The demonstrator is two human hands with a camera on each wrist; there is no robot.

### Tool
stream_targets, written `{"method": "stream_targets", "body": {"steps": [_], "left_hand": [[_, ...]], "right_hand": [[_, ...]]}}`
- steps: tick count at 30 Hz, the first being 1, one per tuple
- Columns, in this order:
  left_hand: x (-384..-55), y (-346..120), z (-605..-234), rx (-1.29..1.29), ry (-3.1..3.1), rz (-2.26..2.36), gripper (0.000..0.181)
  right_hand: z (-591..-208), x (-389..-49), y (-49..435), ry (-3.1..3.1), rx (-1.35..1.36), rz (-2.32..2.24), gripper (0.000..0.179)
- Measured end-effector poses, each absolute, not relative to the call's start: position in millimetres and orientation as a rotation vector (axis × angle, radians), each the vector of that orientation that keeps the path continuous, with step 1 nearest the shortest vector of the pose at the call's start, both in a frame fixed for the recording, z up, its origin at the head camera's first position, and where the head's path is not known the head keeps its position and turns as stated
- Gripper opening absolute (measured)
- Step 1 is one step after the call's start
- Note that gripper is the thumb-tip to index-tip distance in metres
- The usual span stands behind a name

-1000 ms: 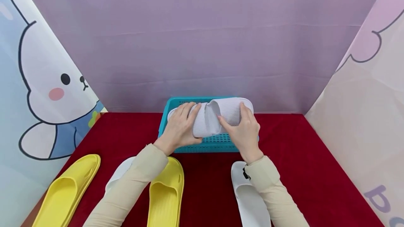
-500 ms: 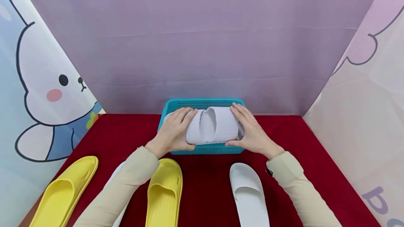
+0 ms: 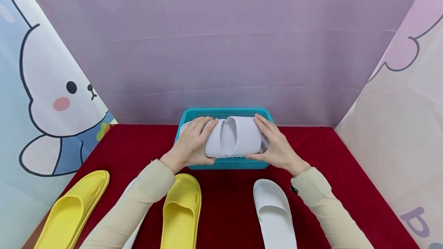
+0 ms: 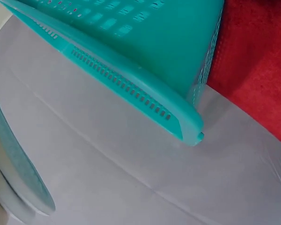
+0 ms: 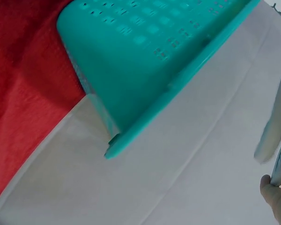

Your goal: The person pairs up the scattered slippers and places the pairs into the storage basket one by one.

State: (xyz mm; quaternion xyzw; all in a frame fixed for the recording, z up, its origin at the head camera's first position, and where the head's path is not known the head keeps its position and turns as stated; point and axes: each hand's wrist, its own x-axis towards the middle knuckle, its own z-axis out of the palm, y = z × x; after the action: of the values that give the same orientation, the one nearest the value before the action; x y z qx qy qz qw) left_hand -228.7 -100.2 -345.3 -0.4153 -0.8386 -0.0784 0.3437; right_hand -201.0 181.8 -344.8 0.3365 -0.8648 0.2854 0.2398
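A pair of white slippers [image 3: 247, 137] with ribbed straps lies crosswise over the teal basket [image 3: 228, 163] in the head view, straps side by side. My left hand [image 3: 192, 143] grips the left end, fingers over the top and thumb at the near side. At the right end, my right hand [image 3: 278, 147] holds on the same way. Two pale soles [image 4: 23, 178] show one against the other at the left of the left wrist view. In the right wrist view, my right thumb is against a slipper edge, and the basket's perforated wall [image 5: 145, 51] fills the upper part.
Nearer me on the red cloth [image 3: 225, 203] lie two yellow slippers, one far left [image 3: 74, 206] and one mid-left [image 3: 181, 203]. A plain white slipper [image 3: 273, 206] lies to their right; another [image 3: 136, 229] is mostly hidden under my left sleeve. A lilac curtain [image 3: 221, 49] hangs behind the basket.
The slippers have come down and slightly left, closer to me. My right hand has shifted from the right slipper's strap to its outer end. Over the last half second, the hands barely move.
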Motion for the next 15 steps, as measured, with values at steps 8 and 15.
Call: {"method": "stream_targets", "body": {"steps": [8, 15], "left_hand": [[-231.3, -99.9, -346.8, -1.068, -2.17, -0.174, 0.102], [-233.2, -100.4, -347.8, -1.076, -2.171, -0.174, 0.103]], "right_hand": [[-347.9, -201.4, 173.4, -2.326, 0.912, 0.774, 0.107], [-349.8, -201.2, 171.7, -2.349, 0.877, 0.778, 0.107]]}}
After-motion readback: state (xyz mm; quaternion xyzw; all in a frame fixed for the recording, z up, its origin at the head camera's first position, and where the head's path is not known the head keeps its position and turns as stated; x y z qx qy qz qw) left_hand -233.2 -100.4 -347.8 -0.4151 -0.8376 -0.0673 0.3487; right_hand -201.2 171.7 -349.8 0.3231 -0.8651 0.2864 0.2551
